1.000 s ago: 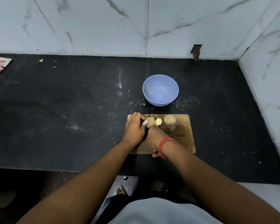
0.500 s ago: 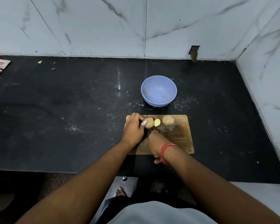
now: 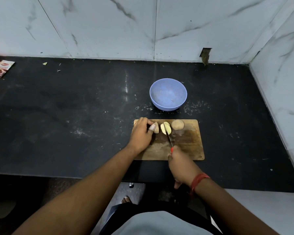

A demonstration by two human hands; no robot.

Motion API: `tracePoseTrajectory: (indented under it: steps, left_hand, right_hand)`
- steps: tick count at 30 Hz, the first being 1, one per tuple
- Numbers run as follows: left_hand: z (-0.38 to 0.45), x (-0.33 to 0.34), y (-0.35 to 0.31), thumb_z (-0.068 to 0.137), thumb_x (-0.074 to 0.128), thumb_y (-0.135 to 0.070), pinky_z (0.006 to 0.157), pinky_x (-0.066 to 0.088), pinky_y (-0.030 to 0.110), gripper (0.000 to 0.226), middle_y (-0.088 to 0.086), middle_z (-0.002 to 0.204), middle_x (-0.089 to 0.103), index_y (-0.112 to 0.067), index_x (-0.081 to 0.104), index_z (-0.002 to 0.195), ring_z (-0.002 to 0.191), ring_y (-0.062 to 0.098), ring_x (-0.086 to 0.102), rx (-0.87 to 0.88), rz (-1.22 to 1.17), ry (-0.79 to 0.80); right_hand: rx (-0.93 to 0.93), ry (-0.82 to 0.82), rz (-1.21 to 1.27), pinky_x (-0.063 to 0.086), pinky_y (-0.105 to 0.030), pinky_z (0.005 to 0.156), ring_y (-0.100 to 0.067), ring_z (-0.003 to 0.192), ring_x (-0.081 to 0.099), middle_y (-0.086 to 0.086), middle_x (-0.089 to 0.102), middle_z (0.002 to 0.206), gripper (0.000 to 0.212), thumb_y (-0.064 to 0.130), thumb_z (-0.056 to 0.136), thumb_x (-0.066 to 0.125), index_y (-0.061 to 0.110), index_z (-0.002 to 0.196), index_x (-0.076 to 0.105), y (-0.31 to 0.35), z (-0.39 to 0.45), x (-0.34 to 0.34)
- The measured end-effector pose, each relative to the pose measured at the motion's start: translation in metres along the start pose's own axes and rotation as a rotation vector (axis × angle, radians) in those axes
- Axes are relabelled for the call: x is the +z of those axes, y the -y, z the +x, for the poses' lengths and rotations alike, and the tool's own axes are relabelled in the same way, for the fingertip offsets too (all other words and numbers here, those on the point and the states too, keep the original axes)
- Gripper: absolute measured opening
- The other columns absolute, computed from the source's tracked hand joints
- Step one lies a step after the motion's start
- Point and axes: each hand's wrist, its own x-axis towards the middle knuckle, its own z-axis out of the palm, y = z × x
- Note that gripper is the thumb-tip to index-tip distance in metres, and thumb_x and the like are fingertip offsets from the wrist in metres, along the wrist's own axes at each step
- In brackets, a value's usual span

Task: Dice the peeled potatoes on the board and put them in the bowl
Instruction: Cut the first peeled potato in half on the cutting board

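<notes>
A wooden cutting board lies on the black counter. My left hand holds a potato piece at the board's far left corner. Just right of it lie pale cut slices, and a whole peeled potato sits beyond them at the far edge. My right hand grips a red-handled knife whose blade tip rests against the slices. A light blue bowl stands behind the board and looks empty apart from a few specks.
The black counter meets marble walls at the back and right. A red packet lies at the far left. White crumbs are scattered around the bowl. The counter's front edge runs just below the board.
My right hand has pulled back toward the board's near edge, exposing the knife blade. A slice has separated from the potato piece held in my left hand.
</notes>
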Motion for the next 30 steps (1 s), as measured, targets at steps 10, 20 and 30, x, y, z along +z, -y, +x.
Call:
tracePoseTrajectory:
  steps: [10,20,30]
  left_hand:
    - [-0.007,0.007,-0.002,0.097,0.058,-0.030,0.092,0.048,0.047,0.006,-0.014,0.104,0.061,-0.026,0.059,0.094,0.101,0.010,0.056,-0.069,-0.017,-0.050]
    - [-0.006,0.008,-0.008,0.098,0.059,-0.019,0.087,0.046,0.039,0.005,-0.007,0.102,0.062,-0.017,0.062,0.094,0.097,0.013,0.054,-0.047,-0.013,-0.081]
    - [-0.003,0.013,-0.005,0.098,0.059,-0.021,0.089,0.049,0.045,0.008,-0.008,0.098,0.066,-0.018,0.062,0.092,0.097,0.016,0.059,-0.077,-0.043,-0.107]
  right_hand:
    - [0.082,0.101,-0.117,0.032,-0.019,0.027,-0.018,0.053,0.048,-0.020,0.057,0.110,0.042,-0.015,0.084,0.060,0.006,0.107,0.031,0.043,0.014,-0.004]
    - [0.043,0.060,-0.082,0.040,-0.027,0.029,-0.036,0.079,0.062,-0.023,0.057,0.112,0.024,-0.009,0.092,0.045,0.007,0.106,0.034,0.042,0.014,-0.004]
    - [0.093,0.098,-0.118,0.043,-0.020,0.041,-0.029,0.075,0.062,-0.023,0.059,0.119,0.045,-0.008,0.088,0.057,-0.001,0.126,0.033,0.051,0.018,-0.003]
